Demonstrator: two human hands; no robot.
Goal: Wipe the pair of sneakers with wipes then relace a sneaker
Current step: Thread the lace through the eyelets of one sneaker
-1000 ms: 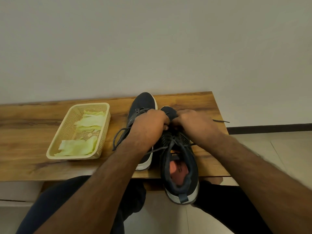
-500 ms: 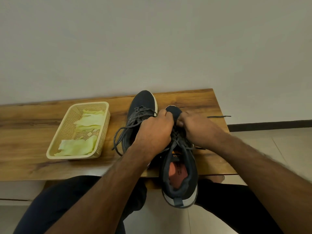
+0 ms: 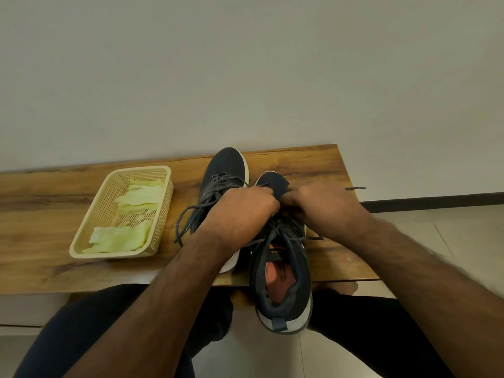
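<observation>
Hands meet over the nearer of two dark sneakers on a wooden surface (image 3: 313, 162) that runs along a pale wall. The left hand (image 3: 240, 211) and the right hand (image 3: 324, 205) sit knuckle to knuckle above the lacing area of the right-side sneaker (image 3: 283, 290), just behind its toe cap. Both have their fingers curled down into the laces; the grip of each seems to pinch a strand of the dark lace (image 3: 297, 236), though the fingertips themselves are hidden under the knuckles, so exactly which strand each one holds cannot be told. This sneaker points away from the person, its heel hanging past the near edge of the surface, its collar open and an orange insole showing inside. One free lace tip (image 3: 354, 188) sticks out beyond the right hand, past the surface's far right corner.

The other sneaker (image 3: 226, 170) lies just to the left, touching or nearly touching its partner, toe toward the wall; its grey laces (image 3: 191, 214) trail loose in loops toward the left. Well left of the shoes stands a cream perforated basket (image 3: 90, 236) holding crumpled pale green wipes (image 3: 120, 238). Below the surface, dark trousers cover the person's knees.
</observation>
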